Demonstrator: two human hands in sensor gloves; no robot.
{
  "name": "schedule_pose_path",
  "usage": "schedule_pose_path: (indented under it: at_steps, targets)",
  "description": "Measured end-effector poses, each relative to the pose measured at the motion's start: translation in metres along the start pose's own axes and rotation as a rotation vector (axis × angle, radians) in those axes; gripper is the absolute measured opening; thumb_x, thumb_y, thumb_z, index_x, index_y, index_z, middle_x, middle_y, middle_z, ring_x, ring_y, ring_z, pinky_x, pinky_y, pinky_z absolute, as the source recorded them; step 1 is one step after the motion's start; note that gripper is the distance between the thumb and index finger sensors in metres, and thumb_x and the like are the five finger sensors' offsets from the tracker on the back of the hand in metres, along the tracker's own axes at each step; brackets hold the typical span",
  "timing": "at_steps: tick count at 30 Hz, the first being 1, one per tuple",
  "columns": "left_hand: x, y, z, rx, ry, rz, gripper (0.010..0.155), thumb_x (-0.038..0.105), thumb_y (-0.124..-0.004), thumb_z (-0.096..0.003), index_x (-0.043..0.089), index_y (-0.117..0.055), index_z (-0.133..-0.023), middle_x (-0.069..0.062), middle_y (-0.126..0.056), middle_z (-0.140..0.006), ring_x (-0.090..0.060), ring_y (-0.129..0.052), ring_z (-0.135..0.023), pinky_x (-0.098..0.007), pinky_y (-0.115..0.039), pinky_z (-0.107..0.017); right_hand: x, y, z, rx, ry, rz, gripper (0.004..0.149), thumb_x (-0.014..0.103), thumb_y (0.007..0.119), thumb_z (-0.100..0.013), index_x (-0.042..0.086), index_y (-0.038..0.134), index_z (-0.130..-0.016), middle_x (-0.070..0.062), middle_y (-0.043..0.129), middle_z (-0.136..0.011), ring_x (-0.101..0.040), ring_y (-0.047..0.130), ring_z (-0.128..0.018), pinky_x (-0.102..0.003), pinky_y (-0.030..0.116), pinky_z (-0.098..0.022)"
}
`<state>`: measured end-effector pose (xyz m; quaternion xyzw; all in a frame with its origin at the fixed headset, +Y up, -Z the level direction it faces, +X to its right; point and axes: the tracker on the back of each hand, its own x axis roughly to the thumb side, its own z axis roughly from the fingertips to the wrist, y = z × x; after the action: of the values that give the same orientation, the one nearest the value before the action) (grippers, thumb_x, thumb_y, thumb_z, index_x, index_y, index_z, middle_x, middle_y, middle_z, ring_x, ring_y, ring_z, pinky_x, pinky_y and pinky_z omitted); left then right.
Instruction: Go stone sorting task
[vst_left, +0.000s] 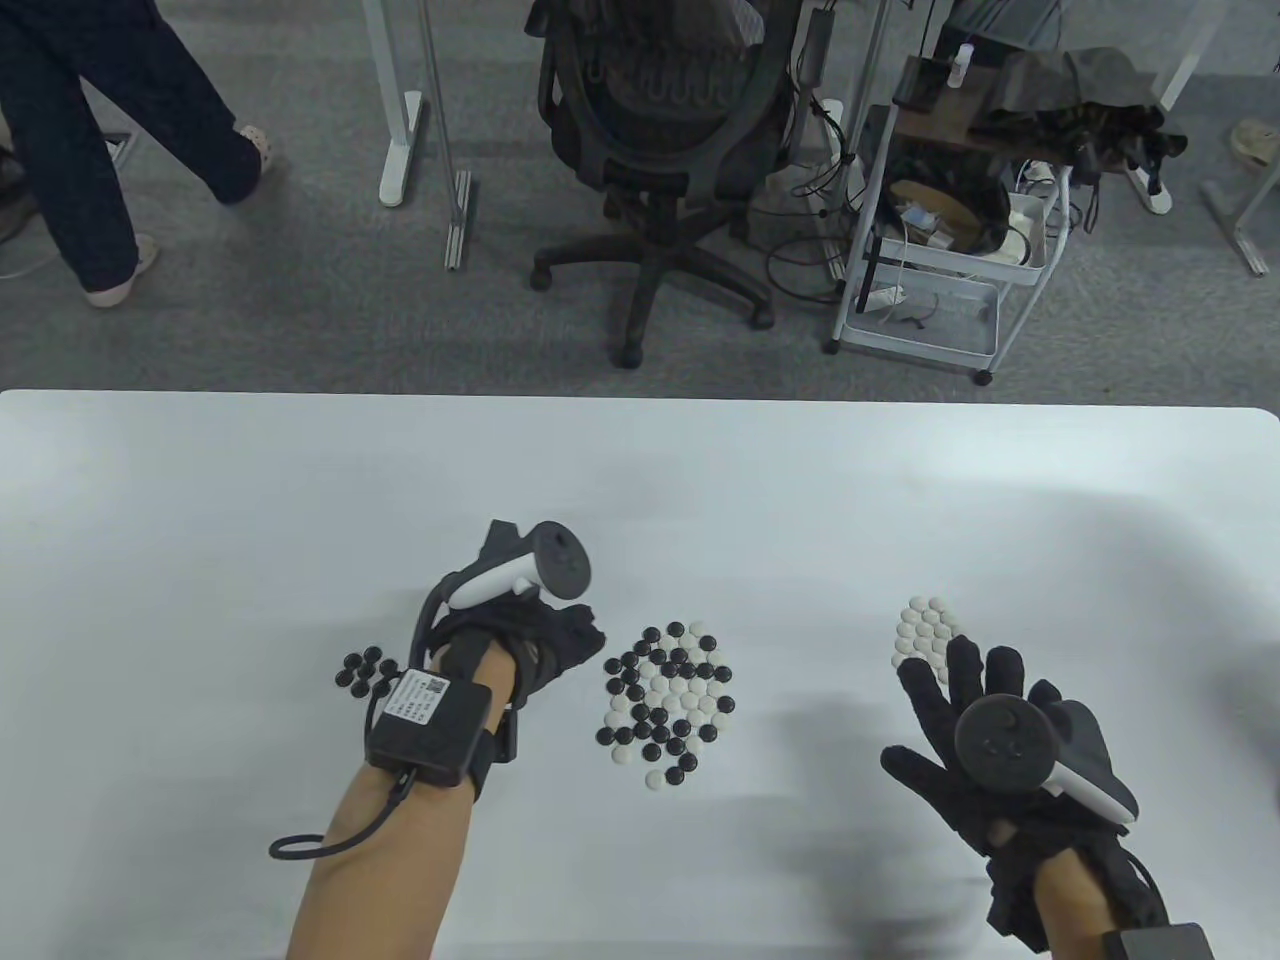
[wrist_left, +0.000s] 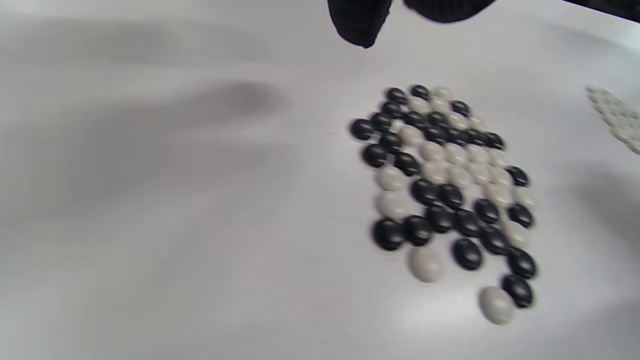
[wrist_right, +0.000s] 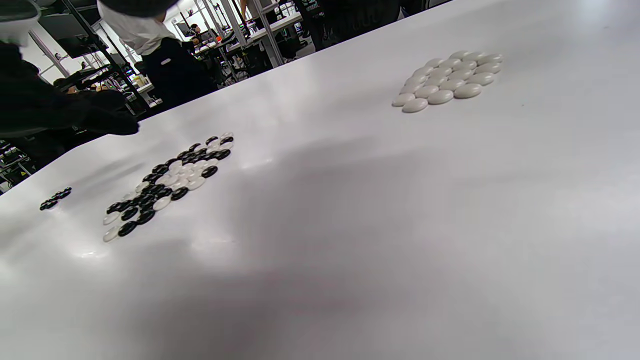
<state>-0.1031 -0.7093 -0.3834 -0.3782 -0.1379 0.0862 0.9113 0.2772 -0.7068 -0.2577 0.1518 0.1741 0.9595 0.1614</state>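
Left grip (vst_left: 545, 640) curled beside mixed pile (vst_left: 668, 702), can't tell if holding a stone; right grip (vst_left: 985, 735) open, fingers straight, near white pile (vst_left: 926, 628). Black pile (vst_left: 366, 671) left.

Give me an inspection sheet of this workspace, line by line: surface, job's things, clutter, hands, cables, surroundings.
Surface: white table, glossy, shadows only.
Job's things: mixed pile of black and white stones at centre; black group to its left; white group to its right.
Clutter: nothing seen on the table.
Hands: left hand fingers curled, beside the mixed pile, grip unclear; right hand fingers spread, near the white group, holding nothing.
Cables: black lead loops from the left wrist box over the table.
Surroundings: office chair, wire cart, a person's legs, grey carpet.
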Motion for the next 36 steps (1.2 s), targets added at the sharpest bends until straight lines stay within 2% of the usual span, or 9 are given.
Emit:
schedule_pose_path:
  at_steps: [3,7,10,18,22,25,28,34,36]
  targets:
    - [0.042,-0.007,-0.018,-0.039,-0.077,-0.084,0.062,0.048,-0.046,-0.0587,0.029,-0.048,-0.118,-0.029,0.014,-0.114,-0.057,0.02,-0.09,-0.083,0.0,-0.059,-0.001,0.0,0.0,0.003,0.001,-0.006,0.081,0.055,0.049,-0.055,0.012,0.011,-0.113,-0.032,-0.011,-0.104,-0.058,-0.016,-0.083,-0.076,-0.004,-0.046]
    - [0.08,-0.022,-0.033,-0.095,-0.134,-0.197,0.062,0.048,-0.045,-0.0584,0.031,-0.044,-0.118,-0.028,0.016,-0.113,-0.056,0.021,-0.09,-0.082,0.001,-0.059,-0.001,-0.001,0.001,0.002,-0.001,-0.013,0.081,0.054,0.049,-0.056,0.011,0.011,-0.113,-0.032,-0.011,-0.104,-0.058,-0.016,-0.084,-0.077,-0.003,-0.047]
    - [0.098,-0.03,-0.043,-0.111,-0.134,-0.254,0.062,0.048,-0.044,-0.0582,0.032,-0.043,-0.118,-0.027,0.016,-0.113,-0.056,0.021,-0.09,-0.082,0.001,-0.059,-0.001,-0.001,0.001,0.006,-0.006,-0.018,0.081,0.054,0.049,-0.056,0.011,0.011,-0.113,-0.032,-0.011,-0.104,-0.059,-0.015,-0.084,-0.077,-0.003,-0.047]
    - [0.112,-0.039,-0.067,-0.135,-0.111,-0.299,0.062,0.048,-0.043,-0.0574,0.033,-0.041,-0.117,-0.026,0.016,-0.113,-0.055,0.021,-0.09,-0.082,0.002,-0.059,-0.001,-0.003,0.003,0.0,-0.016,-0.027,0.081,0.055,0.049,-0.056,0.012,0.011,-0.113,-0.032,-0.011,-0.104,-0.059,-0.015,-0.084,-0.078,-0.002,-0.047]
    - [0.115,-0.027,-0.091,-0.086,-0.117,-0.138,0.062,0.049,-0.044,-0.0569,0.033,-0.042,-0.117,-0.026,0.017,-0.112,-0.055,0.021,-0.091,-0.082,0.001,-0.061,-0.001,-0.002,0.004,0.002,-0.018,-0.029,0.081,0.055,0.049,-0.056,0.011,0.011,-0.113,-0.032,-0.011,-0.104,-0.059,-0.015,-0.085,-0.078,-0.002,-0.047]
    - [0.109,-0.012,-0.106,-0.056,-0.058,0.013,0.063,0.049,-0.043,-0.0566,0.032,-0.045,-0.117,-0.025,0.018,-0.112,-0.054,0.022,-0.091,-0.082,0.001,-0.061,-0.001,-0.002,0.004,0.0,-0.019,-0.03,0.081,0.055,0.049,-0.056,0.011,0.011,-0.113,-0.032,-0.011,-0.104,-0.059,-0.015,-0.085,-0.078,-0.002,-0.047]
    - [0.086,0.002,-0.111,-0.019,0.011,0.135,0.064,0.05,-0.043,-0.0566,0.028,-0.049,-0.116,-0.025,0.019,-0.112,-0.055,0.022,-0.09,-0.082,0.001,-0.06,-0.001,-0.002,0.004,0.004,-0.017,-0.03,0.081,0.055,0.049,-0.056,0.011,0.011,-0.113,-0.032,-0.011,-0.104,-0.059,-0.015,-0.085,-0.079,-0.001,-0.048]
    - [0.021,0.014,-0.092,0.036,0.122,0.183,0.064,0.05,-0.043,-0.0573,0.025,-0.053,-0.116,-0.028,0.017,-0.111,-0.058,0.02,-0.089,-0.083,-0.001,-0.058,-0.002,-0.004,0.006,0.0,-0.024,-0.04,0.081,0.055,0.049,-0.056,0.011,0.011,-0.113,-0.032,-0.011,-0.104,-0.059,-0.014,-0.085,-0.079,-0.001,-0.048]
    - [-0.012,0.017,-0.078,0.041,0.183,0.221,0.065,0.05,-0.043,-0.0575,0.023,-0.054,-0.116,-0.029,0.017,-0.111,-0.058,0.02,-0.089,-0.084,-0.001,-0.058,-0.002,-0.003,0.005,0.009,-0.024,-0.041,0.081,0.055,0.049,-0.056,0.011,0.011,-0.113,-0.032,-0.011,-0.104,-0.059,-0.014,-0.085,-0.079,-0.001,-0.048]
